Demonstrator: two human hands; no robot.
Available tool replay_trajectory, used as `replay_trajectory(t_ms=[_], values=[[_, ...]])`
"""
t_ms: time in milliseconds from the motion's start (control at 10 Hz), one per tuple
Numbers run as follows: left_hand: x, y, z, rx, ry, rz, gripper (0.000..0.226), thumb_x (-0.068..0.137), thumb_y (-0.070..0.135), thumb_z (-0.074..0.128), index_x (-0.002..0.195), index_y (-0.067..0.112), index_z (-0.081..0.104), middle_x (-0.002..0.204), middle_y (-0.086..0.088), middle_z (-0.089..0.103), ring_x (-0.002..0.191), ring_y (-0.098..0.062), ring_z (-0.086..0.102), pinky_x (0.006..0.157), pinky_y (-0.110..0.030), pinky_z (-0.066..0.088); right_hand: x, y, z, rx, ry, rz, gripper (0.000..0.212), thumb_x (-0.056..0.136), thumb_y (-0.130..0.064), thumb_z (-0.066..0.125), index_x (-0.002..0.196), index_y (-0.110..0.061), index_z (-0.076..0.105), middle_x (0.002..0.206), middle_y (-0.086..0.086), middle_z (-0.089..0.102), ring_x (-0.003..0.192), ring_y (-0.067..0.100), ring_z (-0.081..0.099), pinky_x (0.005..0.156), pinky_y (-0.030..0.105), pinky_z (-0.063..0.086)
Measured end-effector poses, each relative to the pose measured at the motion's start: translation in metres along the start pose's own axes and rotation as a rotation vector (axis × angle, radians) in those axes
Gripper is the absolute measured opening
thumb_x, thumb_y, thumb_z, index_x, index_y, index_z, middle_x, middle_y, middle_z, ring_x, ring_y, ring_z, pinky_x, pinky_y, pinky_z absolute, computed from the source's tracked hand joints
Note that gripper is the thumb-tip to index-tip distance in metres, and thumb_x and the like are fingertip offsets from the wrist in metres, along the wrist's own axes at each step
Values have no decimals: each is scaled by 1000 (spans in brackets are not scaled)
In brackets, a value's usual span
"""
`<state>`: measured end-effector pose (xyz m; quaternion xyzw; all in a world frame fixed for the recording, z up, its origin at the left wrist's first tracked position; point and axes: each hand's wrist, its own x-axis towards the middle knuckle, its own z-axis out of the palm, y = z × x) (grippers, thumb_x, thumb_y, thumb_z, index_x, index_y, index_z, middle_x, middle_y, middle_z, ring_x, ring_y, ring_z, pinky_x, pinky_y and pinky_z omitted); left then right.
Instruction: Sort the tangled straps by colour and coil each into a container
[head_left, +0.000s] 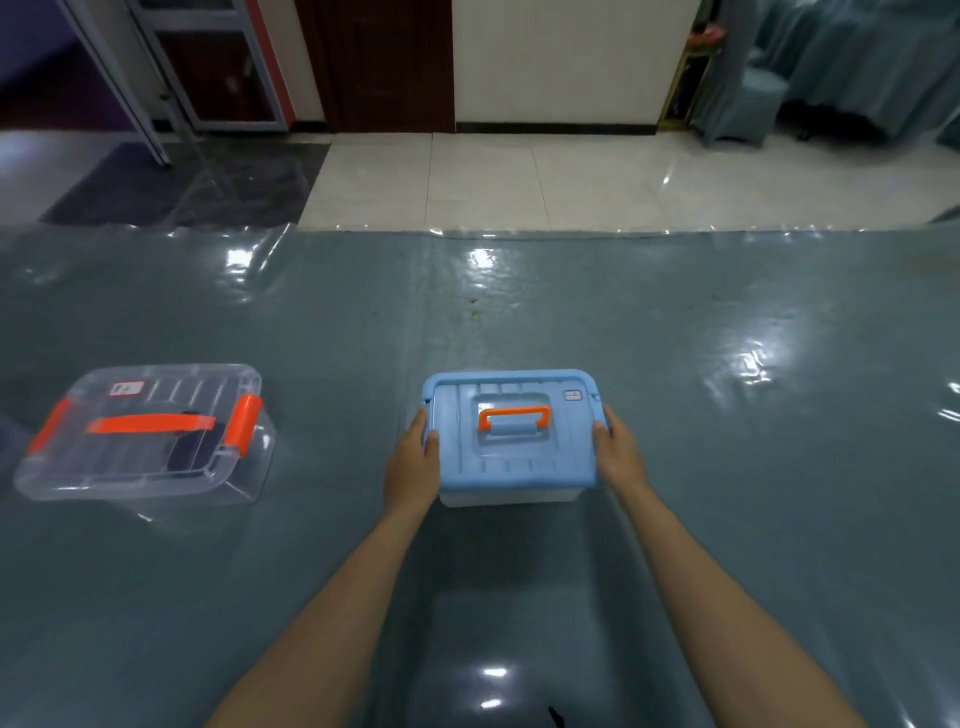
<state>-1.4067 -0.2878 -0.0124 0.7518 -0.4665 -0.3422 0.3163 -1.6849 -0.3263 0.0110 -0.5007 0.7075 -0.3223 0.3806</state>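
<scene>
Both forearms reach forward from the bottom of the view, and between them, nearest the person, lies only the shiny grey-blue plastic sheet (675, 332) that covers the work surface. At the end of the arms the left hand (413, 462) and the right hand (618, 452) clasp the two short sides of the blue-lidded box (511, 436), thumbs up on the lid's edge and the fingers curled down out of sight round the sides. Neither hand is spread flat; each has a firm hold of the box and of nothing else.

The step in hand looks like handling this container, either setting it in place or getting ready to open it. To do it well, the grip should stay even on both sides so the box sits level. If the lid is to come off, the thumbs should find the side catches rather than pulling on the orange handle (514, 418), which lies folded flat in its recess between the hands.

The box has a ribbed pale-blue lid over a whitish base, and what it holds cannot be seen. Well off to the left of the left hand stands a clear box (140, 431) with orange clips and an orange handle, its lid on; something dark shows through its wall, too dim to name. No loose straps are in view. Beyond the hands the sheet ends and pale floor tiles begin.
</scene>
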Motion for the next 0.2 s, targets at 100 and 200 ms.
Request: replay_trajectory(t_ms=[100, 200], values=[[-5, 3, -26, 97, -113, 90, 52, 111, 32, 45, 162, 24, 38, 158, -10, 51, 141, -34, 52, 116, -45, 43, -18, -11, -4, -170, 78, -121, 42, 107, -15, 56, 147, -2, 53, 146, 21, 58, 135, 40, 53, 112, 42, 39], [-13, 0, -55, 310, -64, 115, 48, 109, 30, 49, 156, 16, 47, 154, -15, 52, 141, -36, 49, 115, -45, 42, -42, -23, 4, -375, -9, -233, 37, 103, -16, 61, 139, -7, 62, 142, 17, 60, 133, 37, 53, 113, 42, 40]])
